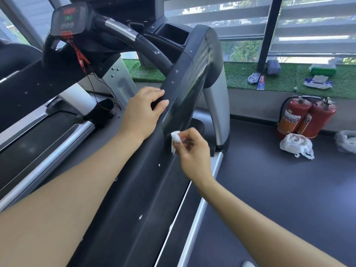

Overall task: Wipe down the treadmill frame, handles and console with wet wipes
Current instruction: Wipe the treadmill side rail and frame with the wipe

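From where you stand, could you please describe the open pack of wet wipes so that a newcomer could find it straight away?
Look to the green turf ledge under the window, right of the treadmill. Above the two red fire extinguishers lies a flat white and blue wipes pack. Unlike the green-sided pack behind it, it lies nearer the ledge's front edge with a white flap raised on top.

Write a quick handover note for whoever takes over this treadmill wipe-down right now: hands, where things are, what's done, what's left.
Left hand: grips the black side handrail, steadying it.
Right hand: pinches a small crumpled wet wipe at the handrail's outer face, low down.
Spare wipe packs lie on the green turf ledge by the window.
Done: streaks on the rail's outer face suggest it has been wiped; cannot confirm more.
Left: the rest of the frame, the curved front handle and the console, as far as one can tell.
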`<state>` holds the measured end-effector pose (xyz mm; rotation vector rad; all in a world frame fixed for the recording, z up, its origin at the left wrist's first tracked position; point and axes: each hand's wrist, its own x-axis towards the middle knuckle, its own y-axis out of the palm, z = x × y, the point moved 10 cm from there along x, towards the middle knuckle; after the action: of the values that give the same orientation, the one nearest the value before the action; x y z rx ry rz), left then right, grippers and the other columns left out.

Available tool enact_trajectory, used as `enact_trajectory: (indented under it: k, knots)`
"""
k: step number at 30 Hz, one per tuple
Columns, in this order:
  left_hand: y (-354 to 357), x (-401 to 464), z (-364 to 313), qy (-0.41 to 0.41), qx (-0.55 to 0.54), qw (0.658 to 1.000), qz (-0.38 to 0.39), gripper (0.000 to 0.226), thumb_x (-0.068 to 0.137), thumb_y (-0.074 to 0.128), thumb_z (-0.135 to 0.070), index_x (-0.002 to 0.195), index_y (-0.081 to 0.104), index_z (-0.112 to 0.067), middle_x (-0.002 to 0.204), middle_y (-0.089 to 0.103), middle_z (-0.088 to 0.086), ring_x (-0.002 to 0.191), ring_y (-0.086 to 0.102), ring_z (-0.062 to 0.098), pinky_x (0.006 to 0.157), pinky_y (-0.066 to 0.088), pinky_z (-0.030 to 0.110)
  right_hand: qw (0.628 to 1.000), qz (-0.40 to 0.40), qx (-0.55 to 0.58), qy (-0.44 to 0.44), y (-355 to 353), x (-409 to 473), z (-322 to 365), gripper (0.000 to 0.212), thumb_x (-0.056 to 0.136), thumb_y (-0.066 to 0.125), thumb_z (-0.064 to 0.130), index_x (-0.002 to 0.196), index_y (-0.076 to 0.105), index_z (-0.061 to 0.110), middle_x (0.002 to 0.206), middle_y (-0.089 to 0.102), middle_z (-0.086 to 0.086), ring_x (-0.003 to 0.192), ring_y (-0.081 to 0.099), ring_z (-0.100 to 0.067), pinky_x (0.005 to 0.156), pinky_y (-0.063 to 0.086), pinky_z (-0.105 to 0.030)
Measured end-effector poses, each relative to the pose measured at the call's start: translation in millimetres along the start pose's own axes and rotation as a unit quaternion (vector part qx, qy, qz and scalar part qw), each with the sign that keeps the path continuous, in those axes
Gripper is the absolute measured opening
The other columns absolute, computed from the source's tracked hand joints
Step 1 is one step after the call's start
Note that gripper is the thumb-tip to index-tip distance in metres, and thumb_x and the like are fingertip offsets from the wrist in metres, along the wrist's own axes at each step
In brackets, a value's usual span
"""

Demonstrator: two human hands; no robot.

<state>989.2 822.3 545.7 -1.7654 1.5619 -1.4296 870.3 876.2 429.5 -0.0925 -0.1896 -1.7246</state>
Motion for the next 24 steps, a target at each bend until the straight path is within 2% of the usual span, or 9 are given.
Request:
enact_trajectory:
  k: [2, 5, 7, 10, 14, 19, 22, 24]
  knots:
    - [-0.2, -0.5, 0.3, -0.003, -0.001, 1.000, -0.001, 0.035, 0.094, 0.057, -0.026, 0.126, 0.061, -0.012, 0.128, 0.057, -0.001, 0.117, 0.052, 0.012, 0.091, 0.028, 0.008, 0.999, -0.030, -0.012, 0.012, -10.1, 27.7, 1.4, 0.015, 0.092, 0.060, 0.013, 0.078, 0.055, 0.010, 0.070, 0.062, 0.003, 0.060, 0.054, -0.005, 0.064, 0.048, -0.023]
    - [-0.5, -0.2, 0.8, -0.007, -0.002, 1.000, -0.001, 0.035, 0.094, 0.057, -0.026, 0.126, 0.061, -0.012, 0.128, 0.057, -0.001, 0.117, 0.052, 0.012, 0.091, 0.029, 0.009, 0.996, -0.070, -0.031, 0.036, -20.6, 58.9, -5.9, 0.016, 0.092, 0.057, 0.014, 0.078, 0.056, 0.019, 0.078, 0.062, 0.002, 0.064, 0.053, -0.006, 0.060, 0.044, -0.013]
    - [-0.2, -0.7, 0.2, -0.007, 0.001, 1.000, 0.001, 0.034, 0.094, 0.057, -0.025, 0.126, 0.061, -0.012, 0.128, 0.057, -0.001, 0.117, 0.052, 0.012, 0.091, 0.029, 0.009, 0.994, -0.089, -0.047, 0.038, -22.0, 62.2, -12.9, 0.020, 0.091, 0.054, 0.009, 0.076, 0.055, 0.022, 0.083, 0.063, 0.001, 0.071, 0.056, -0.010, 0.065, 0.046, -0.016]
    - [-2.0, -2.1, -1.8, -0.004, 0.010, 1.000, 0.004, 0.031, 0.095, 0.055, -0.021, 0.123, 0.062, -0.010, 0.126, 0.059, 0.002, 0.116, 0.053, 0.016, 0.090, 0.028, 0.008, 0.994, -0.088, -0.055, 0.040, -17.4, 51.3, -15.3, 0.016, 0.091, 0.054, 0.012, 0.078, 0.056, 0.021, 0.090, 0.063, -0.007, 0.077, 0.057, -0.017, 0.073, 0.050, -0.030]
    - [-10.4, -10.5, -9.2, 0.016, 0.047, 0.998, 0.028, 0.029, 0.096, 0.051, -0.015, 0.121, 0.063, -0.009, 0.125, 0.059, 0.004, 0.117, 0.053, 0.019, 0.092, 0.031, 0.016, 0.996, -0.063, -0.065, 0.003, -5.8, 23.0, 4.2, 0.022, 0.091, 0.055, 0.012, 0.075, 0.053, 0.026, 0.085, 0.059, -0.007, 0.068, 0.051, -0.012, 0.066, 0.042, -0.023]
    - [-28.0, -55.2, -7.4, 0.034, 0.050, 0.997, 0.048, 0.029, 0.093, 0.051, -0.009, 0.119, 0.065, -0.012, 0.122, 0.060, 0.001, 0.115, 0.053, 0.017, 0.093, 0.035, 0.020, 0.994, -0.043, -0.090, -0.043, 10.7, -26.4, 33.4, 0.018, 0.087, 0.055, 0.001, 0.081, 0.057, 0.017, 0.084, 0.053, 0.003, 0.072, 0.050, -0.010, 0.063, 0.037, -0.012]
    - [-36.4, -78.8, 0.7, 0.027, 0.044, 0.997, 0.054, 0.029, 0.094, 0.051, -0.010, 0.120, 0.064, -0.013, 0.124, 0.060, -0.001, 0.116, 0.052, 0.016, 0.094, 0.036, 0.022, 0.994, -0.029, -0.091, -0.054, 18.7, -52.1, 41.7, 0.021, 0.086, 0.056, -0.002, 0.081, 0.058, 0.018, 0.082, 0.049, 0.011, 0.075, 0.053, -0.010, 0.064, 0.038, -0.011]
    - [-40.0, -87.3, 1.7, 0.025, 0.041, 0.997, 0.066, 0.031, 0.095, 0.051, -0.010, 0.123, 0.062, -0.013, 0.126, 0.058, -0.001, 0.118, 0.052, 0.015, 0.093, 0.034, 0.018, 0.994, -0.017, -0.090, -0.061, 23.7, -70.1, 44.1, 0.022, 0.085, 0.056, -0.004, 0.081, 0.059, 0.018, 0.083, 0.050, 0.013, 0.077, 0.056, -0.012, 0.068, 0.042, -0.014]
